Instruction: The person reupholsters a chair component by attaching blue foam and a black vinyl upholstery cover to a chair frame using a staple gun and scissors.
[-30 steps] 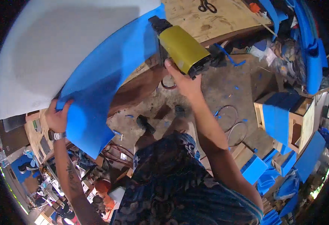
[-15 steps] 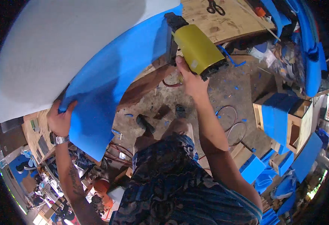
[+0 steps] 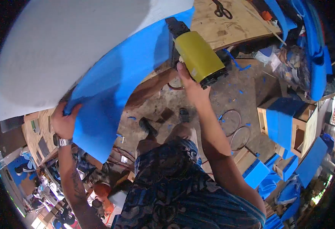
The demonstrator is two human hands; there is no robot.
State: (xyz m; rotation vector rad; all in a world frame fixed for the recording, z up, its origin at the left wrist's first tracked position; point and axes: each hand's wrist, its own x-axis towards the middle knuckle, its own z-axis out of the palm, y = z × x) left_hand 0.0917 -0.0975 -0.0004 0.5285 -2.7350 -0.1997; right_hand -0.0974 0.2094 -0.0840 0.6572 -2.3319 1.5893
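My left hand (image 3: 64, 121), with a watch at the wrist, pinches the edge of a blue sheet (image 3: 99, 110) between thumb and fingers. This sheet lies along the curved edge of a large white-grey piece (image 3: 68, 42) and hangs down toward me. My right hand (image 3: 194, 88) grips a yellow and black tool (image 3: 200, 57) from below, the thumb showing at its side. The tool's black front end is against or just over the upper part of the blue sheet; contact cannot be made out.
Black-handled scissors (image 3: 223, 11) lie on the wooden table (image 3: 213, 30). A blue-covered wooden box (image 3: 285, 118) stands at the right, with blue-covered pieces (image 3: 257, 171) below it. A looped hose (image 3: 240, 133) lies on the floor, which has blue scraps.
The blue sheet and my left hand have shifted slightly to the right. The tool in my right hand has moved slightly left and down. Both hands keep their hold.
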